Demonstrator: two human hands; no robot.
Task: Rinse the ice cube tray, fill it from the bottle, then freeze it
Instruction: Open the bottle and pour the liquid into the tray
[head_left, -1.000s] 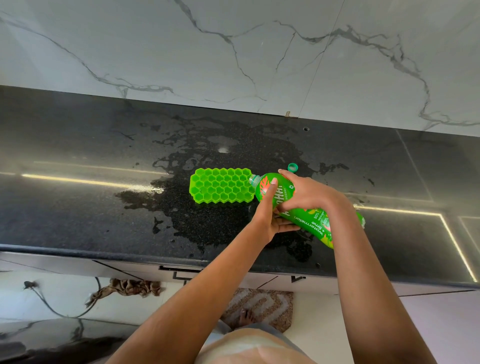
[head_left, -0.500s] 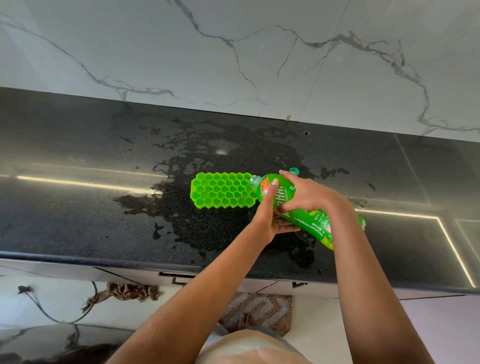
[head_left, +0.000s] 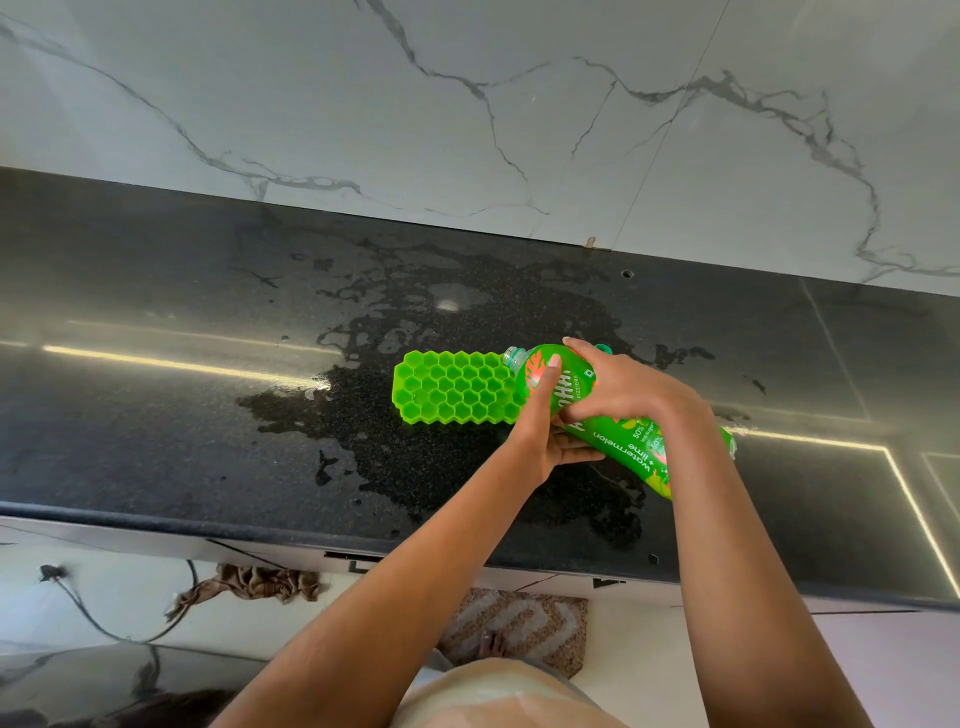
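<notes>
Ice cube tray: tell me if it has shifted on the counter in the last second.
No. The tray keeps its place against the wet patch and the light streak.

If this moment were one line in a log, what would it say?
step: filling | both hands on tipped bottle | mouth over right end of ice cube tray | cap off | counter wet
</notes>
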